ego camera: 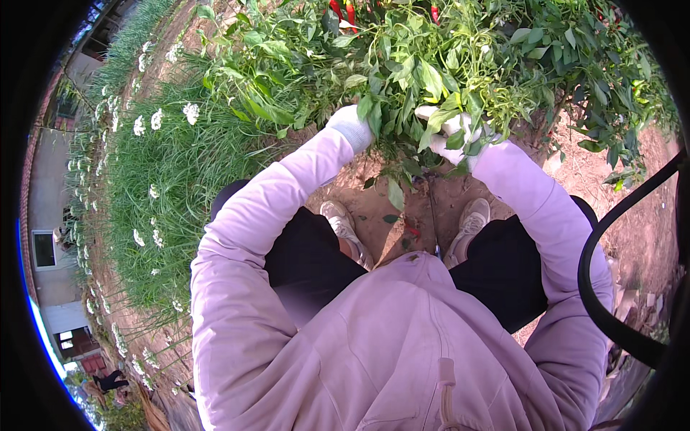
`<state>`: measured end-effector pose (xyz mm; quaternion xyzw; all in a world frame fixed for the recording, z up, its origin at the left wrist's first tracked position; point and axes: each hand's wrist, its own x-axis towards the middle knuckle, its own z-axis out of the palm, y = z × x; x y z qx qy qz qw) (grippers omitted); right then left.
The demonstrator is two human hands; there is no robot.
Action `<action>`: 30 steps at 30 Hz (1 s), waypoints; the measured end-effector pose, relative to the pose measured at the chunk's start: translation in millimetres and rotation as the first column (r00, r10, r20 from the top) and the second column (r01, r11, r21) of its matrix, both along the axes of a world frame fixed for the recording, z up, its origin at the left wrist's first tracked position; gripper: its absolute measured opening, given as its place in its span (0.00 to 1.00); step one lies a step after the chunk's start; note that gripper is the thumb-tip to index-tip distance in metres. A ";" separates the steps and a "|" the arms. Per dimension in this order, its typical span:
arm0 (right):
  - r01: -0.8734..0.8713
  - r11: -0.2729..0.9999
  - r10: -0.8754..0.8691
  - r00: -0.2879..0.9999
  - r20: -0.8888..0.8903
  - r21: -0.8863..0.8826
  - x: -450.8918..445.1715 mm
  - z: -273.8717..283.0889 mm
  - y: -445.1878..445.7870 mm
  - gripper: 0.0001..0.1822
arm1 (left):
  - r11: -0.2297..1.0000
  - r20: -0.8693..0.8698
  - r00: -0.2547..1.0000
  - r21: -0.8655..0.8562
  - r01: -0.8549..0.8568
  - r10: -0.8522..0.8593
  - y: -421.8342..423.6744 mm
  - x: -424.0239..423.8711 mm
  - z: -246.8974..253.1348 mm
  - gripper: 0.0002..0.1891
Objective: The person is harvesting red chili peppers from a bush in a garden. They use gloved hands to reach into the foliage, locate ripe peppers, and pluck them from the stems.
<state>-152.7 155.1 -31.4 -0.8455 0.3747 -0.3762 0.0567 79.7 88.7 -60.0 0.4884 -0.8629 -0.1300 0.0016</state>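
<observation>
Leafy chili pepper plants (409,70) fill the upper part of the head view, with red chili peppers (350,15) hanging at the top. My left hand (350,123), in a white glove, reaches into the foliage; leaves hide its fingers. My right hand (455,132), also gloved in white, is among the leaves and stems a little to the right. Its fingers are partly bent and partly covered by leaves, so whether it grips a stem cannot be told. Pale green peppers (455,101) show just above the right hand.
White-flowering, grass-like plants (167,145) grow at the left. Bare soil (399,207) lies between my two shoes (342,221), with a red chili pepper (412,229) on it. A black curved bar or strap (587,264) crosses the right edge. A building (48,188) stands far left.
</observation>
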 end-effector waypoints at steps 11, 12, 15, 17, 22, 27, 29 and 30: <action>0.017 0.916 0.015 0.997 -0.075 0.402 62.1 51.3 10.4 0.16 | 0.936 0.214 0.926 -0.099 0.338 -0.312 33.0 -51.4 17.8 0.17; -0.045 0.927 0.074 0.995 -0.065 0.373 66.5 48.8 6.5 0.16 | 0.878 0.267 0.894 -0.225 0.422 -0.361 38.4 -50.9 18.2 0.18; -0.097 0.915 0.153 0.982 -0.113 0.392 83.9 40.8 -8.6 0.19 | 0.949 0.005 0.971 -0.208 0.235 -0.239 54.9 -40.8 12.2 0.17; -0.075 0.867 0.158 0.979 -0.130 0.492 89.1 37.7 -26.8 0.20 | 0.991 0.187 0.974 -0.026 0.131 -0.124 54.8 -64.1 29.5 0.17; -0.019 0.812 0.228 0.930 -0.288 0.583 97.2 -4.2 -69.9 0.24 | 0.899 0.156 0.960 -0.340 0.275 -0.234 39.6 -53.0 -35.7 0.18; 0.132 0.753 0.157 0.915 -0.371 0.644 79.7 4.3 -54.9 0.25 | 0.988 0.161 0.975 -0.006 0.154 -0.151 54.0 -53.4 7.6 0.20; 0.122 0.766 0.170 0.908 -0.383 0.631 70.2 24.7 -44.8 0.22 | 0.977 -0.019 0.993 0.176 0.118 -0.117 53.9 -49.2 13.0 0.20; 0.168 0.746 0.194 0.871 -0.451 0.645 72.8 55.1 -37.4 0.22 | 0.978 -0.027 0.996 0.187 0.089 -0.086 59.5 -44.6 23.4 0.20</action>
